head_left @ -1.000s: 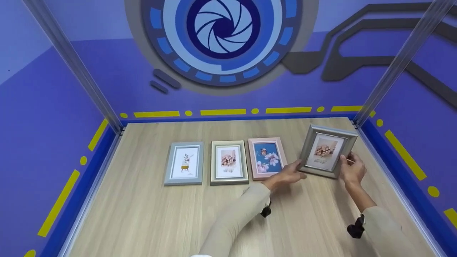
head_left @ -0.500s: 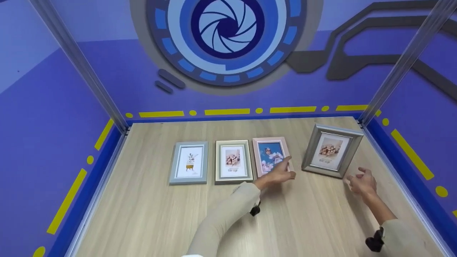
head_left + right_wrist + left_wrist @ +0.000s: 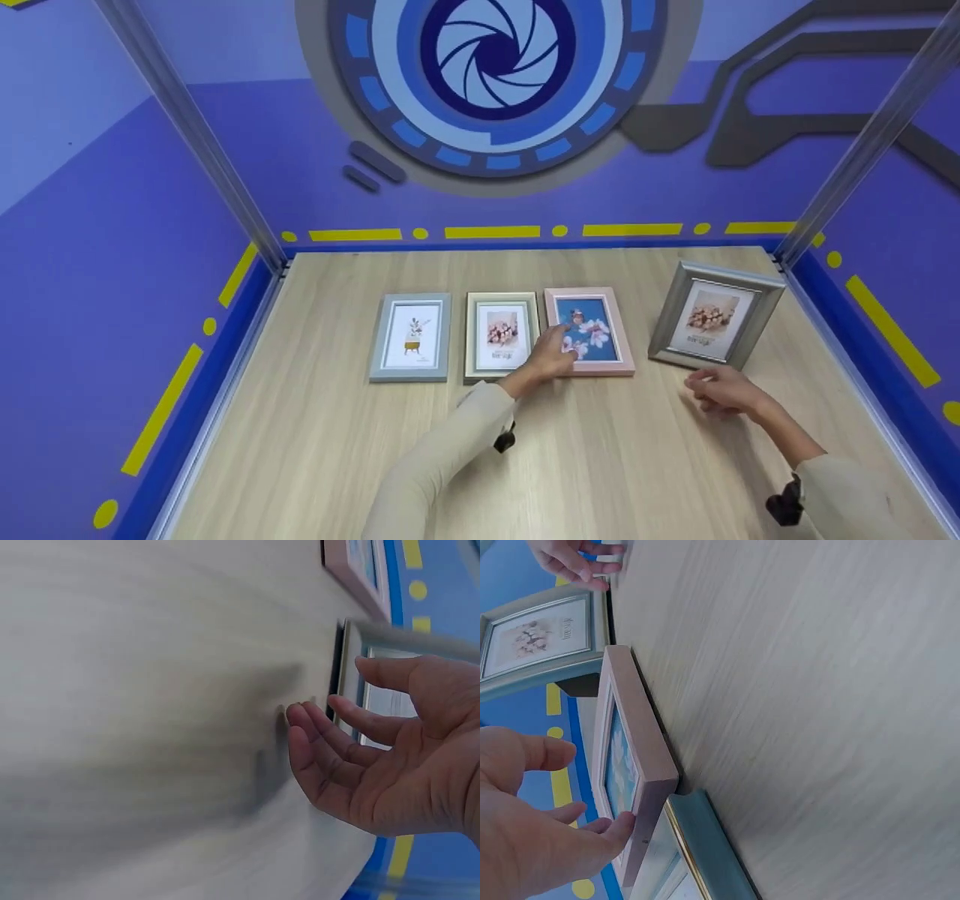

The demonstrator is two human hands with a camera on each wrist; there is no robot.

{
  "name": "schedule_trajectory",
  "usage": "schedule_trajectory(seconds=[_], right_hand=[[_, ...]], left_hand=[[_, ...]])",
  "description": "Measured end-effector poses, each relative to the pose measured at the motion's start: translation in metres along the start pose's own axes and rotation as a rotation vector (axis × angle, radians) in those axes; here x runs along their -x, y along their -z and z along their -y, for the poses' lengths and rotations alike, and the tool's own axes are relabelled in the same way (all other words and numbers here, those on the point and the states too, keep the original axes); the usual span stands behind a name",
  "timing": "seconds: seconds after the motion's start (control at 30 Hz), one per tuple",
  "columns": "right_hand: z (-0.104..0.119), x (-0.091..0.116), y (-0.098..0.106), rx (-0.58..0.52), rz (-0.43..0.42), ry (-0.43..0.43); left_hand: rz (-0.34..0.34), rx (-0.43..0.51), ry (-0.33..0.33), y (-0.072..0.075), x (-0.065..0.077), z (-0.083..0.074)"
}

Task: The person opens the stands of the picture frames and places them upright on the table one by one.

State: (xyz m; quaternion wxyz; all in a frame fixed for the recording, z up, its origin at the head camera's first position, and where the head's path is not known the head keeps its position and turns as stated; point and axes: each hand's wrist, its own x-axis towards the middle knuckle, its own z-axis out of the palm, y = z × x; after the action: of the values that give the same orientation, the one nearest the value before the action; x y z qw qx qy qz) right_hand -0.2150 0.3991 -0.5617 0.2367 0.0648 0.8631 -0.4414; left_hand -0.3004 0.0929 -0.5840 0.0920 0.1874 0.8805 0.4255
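Observation:
A pink photo frame (image 3: 625,352) with a blossom picture lies flat on the table. My left hand (image 3: 549,356) is over its left edge, thumb and fingers apart; in the left wrist view the fingertips (image 3: 622,829) are right at the pink side. To the right, a silver-grey photo frame (image 3: 712,319) stands upright, leaning back. Just in front of its lower edge is my right hand (image 3: 724,391), loosely curled around nothing. The right wrist view shows its thumb and fingers (image 3: 375,727) spread apart near that frame.
Left of the pink frame, a cream photo frame (image 3: 471,337) and a light blue photo frame (image 3: 380,341) lie flat in a row on the wooden table (image 3: 322,420). Blue-purple walls (image 3: 247,150) with metal corner posts enclose the back and sides.
Both hands have let go of the silver-grey frame, which stands by itself. My left hand has moved left to the pink frame; the right hand drew back, then moved in front of the standing frame.

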Motion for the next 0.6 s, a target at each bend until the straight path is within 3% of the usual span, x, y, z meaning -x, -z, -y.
schedule_trajectory(seconds=[0.17,0.33,0.6], right_hand=[[0.031,-0.018,-0.022,0.085,0.032,0.114],[0.057,-0.035,-0.043,0.163,-0.03,0.188],[0.067,-0.07,-0.07,-0.009,-0.038,0.176]], left_hand=[[0.026,0.01,0.046,0.004,0.008,0.001],[0.04,0.013,0.079,0.004,0.013,0.0],[0.069,0.045,0.178,0.002,0.015,-0.001]])
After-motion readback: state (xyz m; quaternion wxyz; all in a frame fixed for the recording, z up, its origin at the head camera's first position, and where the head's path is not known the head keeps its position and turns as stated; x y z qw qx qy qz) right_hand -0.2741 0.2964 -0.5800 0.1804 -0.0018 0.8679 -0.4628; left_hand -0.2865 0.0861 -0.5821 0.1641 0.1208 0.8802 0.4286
